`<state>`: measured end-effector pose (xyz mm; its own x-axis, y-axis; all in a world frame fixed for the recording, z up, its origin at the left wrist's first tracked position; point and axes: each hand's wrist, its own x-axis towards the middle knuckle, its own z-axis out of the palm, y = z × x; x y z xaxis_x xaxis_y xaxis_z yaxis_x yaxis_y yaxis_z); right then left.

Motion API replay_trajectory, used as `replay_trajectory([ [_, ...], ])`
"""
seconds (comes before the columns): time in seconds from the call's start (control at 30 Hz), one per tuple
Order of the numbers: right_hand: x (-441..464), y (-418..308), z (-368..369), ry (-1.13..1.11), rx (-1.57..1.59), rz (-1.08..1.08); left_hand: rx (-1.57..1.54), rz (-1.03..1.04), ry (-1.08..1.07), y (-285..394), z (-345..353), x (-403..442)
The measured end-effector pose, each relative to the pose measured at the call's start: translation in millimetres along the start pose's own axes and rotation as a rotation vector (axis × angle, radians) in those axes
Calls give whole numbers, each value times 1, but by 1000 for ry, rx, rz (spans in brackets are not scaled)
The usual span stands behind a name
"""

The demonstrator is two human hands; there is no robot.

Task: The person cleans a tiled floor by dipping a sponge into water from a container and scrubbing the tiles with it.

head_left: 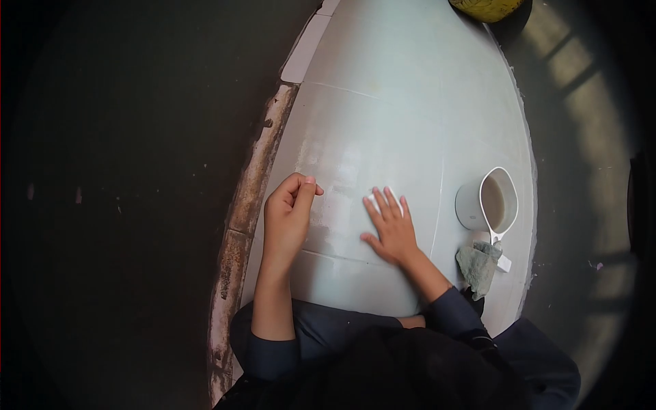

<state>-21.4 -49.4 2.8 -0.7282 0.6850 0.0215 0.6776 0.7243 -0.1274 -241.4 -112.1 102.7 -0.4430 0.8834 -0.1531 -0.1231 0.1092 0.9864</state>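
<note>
My left hand [290,212] is closed in a loose fist above the left part of the pale tiled surface [383,137], with the thumb laid over the curled fingers. Whether anything is inside it is hidden. My right hand [391,229] lies palm down on the tiles, fingers spread. Under its fingertips shows a small white piece [373,198], mostly covered, its kind unclear. A wet, smeary patch [328,205] lies on the tiles between the two hands. To the right stands a white plastic dipper [471,205] holding cloudy greyish water.
Beside the dipper's handle lie a crumpled grey-green cloth [478,266] and a small white block [504,263]. A worn, stained tile edge [256,171] borders the left side, dark ground beyond. A yellow container [486,8] sits at the far top right. My legs [342,321] are at the near end.
</note>
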Motion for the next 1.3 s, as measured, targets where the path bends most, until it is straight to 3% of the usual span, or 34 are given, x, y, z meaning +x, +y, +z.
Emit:
replay_trajectory([
  [0.2, 137, 109, 16, 104, -79, 401, 31, 11, -15, -4, 4, 7],
  [0.33, 162, 113, 10, 34, -108, 531, 28, 20, -31, -6, 3, 12],
  [0.57, 60, 71, 7, 143, -37, 190, 24, 56, 18, 1, 2, 12],
  [0.7, -52, -20, -8, -96, 105, -81, 14, 49, -28, 0, 2, 10],
  [0.83, -66, -43, -5, -128, 121, -147, 1, 45, -19, -3, 4, 6],
  [0.9, -46, -32, -3, -87, 118, -168, 9, 25, -25, 0, 3, 5],
  [1.1, 107, 39, 17, 149, 7, 75, 26, 9, -10, 0, 2, 6],
  [1.3, 224, 75, 11, -12, -100, 327, 88, -1, -20, -1, -2, 11],
])
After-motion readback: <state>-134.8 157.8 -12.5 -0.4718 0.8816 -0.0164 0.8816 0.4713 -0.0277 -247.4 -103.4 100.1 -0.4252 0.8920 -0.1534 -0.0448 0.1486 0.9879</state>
